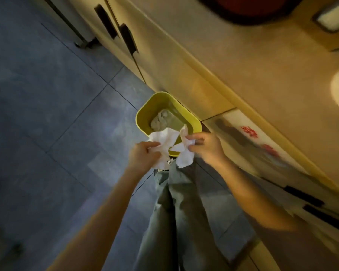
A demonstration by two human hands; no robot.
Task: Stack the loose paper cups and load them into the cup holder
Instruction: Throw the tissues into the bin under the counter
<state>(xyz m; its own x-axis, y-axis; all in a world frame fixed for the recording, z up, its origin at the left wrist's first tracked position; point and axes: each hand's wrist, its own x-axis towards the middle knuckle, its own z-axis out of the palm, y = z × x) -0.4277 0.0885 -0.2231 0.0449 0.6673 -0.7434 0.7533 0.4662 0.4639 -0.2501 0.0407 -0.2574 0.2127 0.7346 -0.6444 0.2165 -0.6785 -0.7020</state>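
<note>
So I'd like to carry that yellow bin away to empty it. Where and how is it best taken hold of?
Grip the yellow bin by its rim on the floor side, coming from above-left. The opposite long side sits against the cabinet, and the near end is covered by the white tissue held in the left hand and right hand. The open top leaves the rim free to pinch.

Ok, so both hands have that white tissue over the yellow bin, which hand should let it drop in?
Probably the right hand. It pinches the white tissue almost over the yellow bin opening, while the left hand holds its end nearer the bin's near rim, toward the floor.
</note>
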